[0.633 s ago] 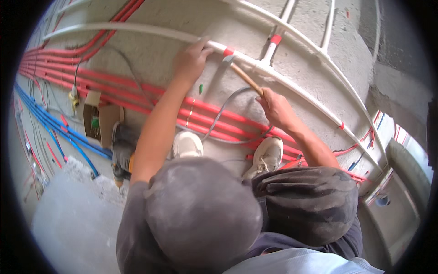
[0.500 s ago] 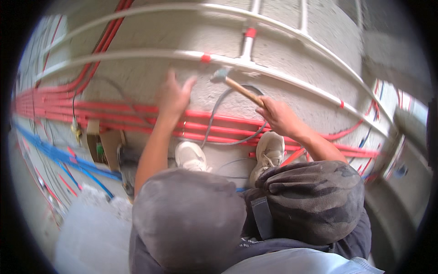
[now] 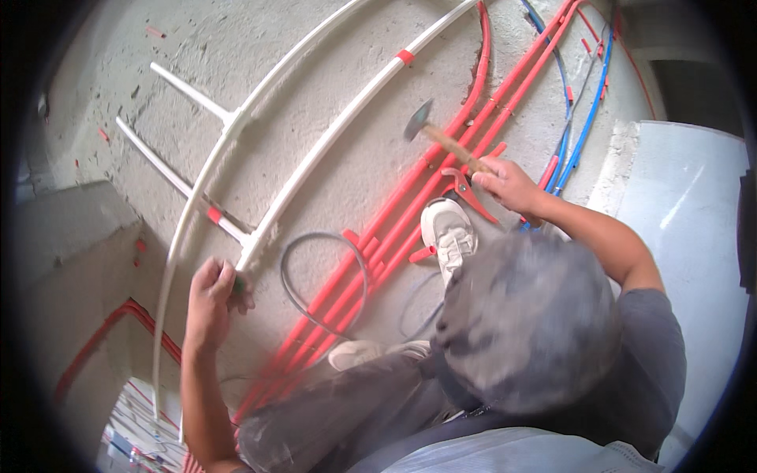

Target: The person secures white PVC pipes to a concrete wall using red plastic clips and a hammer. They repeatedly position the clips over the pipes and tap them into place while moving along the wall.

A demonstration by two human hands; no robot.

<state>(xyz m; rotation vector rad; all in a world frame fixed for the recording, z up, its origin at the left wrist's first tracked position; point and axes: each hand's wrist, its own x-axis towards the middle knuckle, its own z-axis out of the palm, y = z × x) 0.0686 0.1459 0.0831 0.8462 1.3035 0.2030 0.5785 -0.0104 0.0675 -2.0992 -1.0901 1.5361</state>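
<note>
My right hand [image 3: 509, 185] is closed around the wooden handle of a hammer [image 3: 456, 147]. Its metal head points away to the upper left, above the floor. At the left, my left hand [image 3: 211, 298] is closed at the near white pipe [image 3: 319, 150], just below a tee joint; a bit of green shows by its fingers, too small to name. Whether the fingers grip the pipe itself, I cannot tell. Red-handled cutters [image 3: 465, 193] lie beside my shoe, close to the right hand.
Red conduits [image 3: 410, 185] run diagonally past my feet, with a loop of grey cable [image 3: 285, 264] over them. A second white pipe [image 3: 209, 169] lies farther out. Blue conduits [image 3: 579, 142] and a pale panel [image 3: 682, 205] are at right. A concrete block [image 3: 75, 229] stands left.
The view has swung round, so the pipes now run diagonally. My left hand, spread before, has closed beside the white pipe's tee joint. The hammer stays in my right hand.
</note>
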